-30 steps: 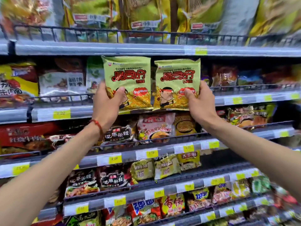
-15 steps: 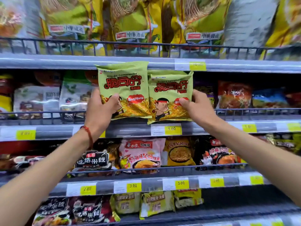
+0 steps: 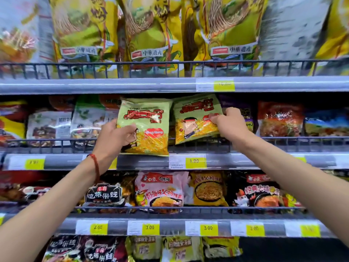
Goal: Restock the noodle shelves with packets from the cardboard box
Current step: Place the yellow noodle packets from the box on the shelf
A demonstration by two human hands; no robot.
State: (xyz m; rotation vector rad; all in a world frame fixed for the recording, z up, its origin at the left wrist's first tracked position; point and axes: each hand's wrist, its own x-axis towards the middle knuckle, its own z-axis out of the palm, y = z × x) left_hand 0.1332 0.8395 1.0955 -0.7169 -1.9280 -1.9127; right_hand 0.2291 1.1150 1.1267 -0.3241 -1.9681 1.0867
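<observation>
- Fingers [image 3: 217, 116] of your R hand [image 3: 231, 125] pinch the right green pkt [image 3: 194, 118] near its right edge; pkt tilted, lower edge at the wire rail [image 3: 283, 138], top tucked under the upper shelf [image 3: 113, 85].
- L hand [image 3: 113, 138] grips the left green pkt [image 3: 146, 129], thumb across the front; this pkt sits in front of the rail, bottom edge overlapping the price strip [image 3: 245, 160].
- To do it well: clear each bottom edge over the rail first, then push back & stand upright, faces out, side by side above the 1.00 tag [image 3: 195, 161]; one at a time should avoid snags.
- Other noodle pkts either side; big yellow bags [image 3: 149, 35] above; pink pkt [image 3: 160, 190] below; cardboard box not in view.
</observation>
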